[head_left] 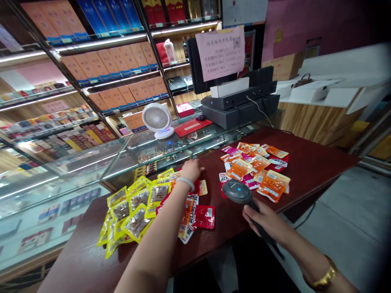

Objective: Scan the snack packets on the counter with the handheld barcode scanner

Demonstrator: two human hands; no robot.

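Note:
My right hand (265, 221) grips a dark barcode scanner (238, 191) by its handle, its head above the table's front part. My left hand (192, 167), with a pale bangle at the wrist, reaches over the middle pile; its fingers are mostly hidden behind the hand, touching or just above the packets. Below that arm lie red and orange snack packets (204, 216), partly covered. To the left is a heap of yellow-edged clear snack packets (139, 221). Right of the scanner, orange, pink and red snack packets (259, 162) are piled loosely.
The brown table (317, 158) adjoins a glass display counter (122, 162). On the counter stand a white fan (157, 118), a red mat (193, 127) and a black cash drawer (232, 116) below a monitor with a pink notice (220, 53). Shelves of boxes (119, 61) line the back.

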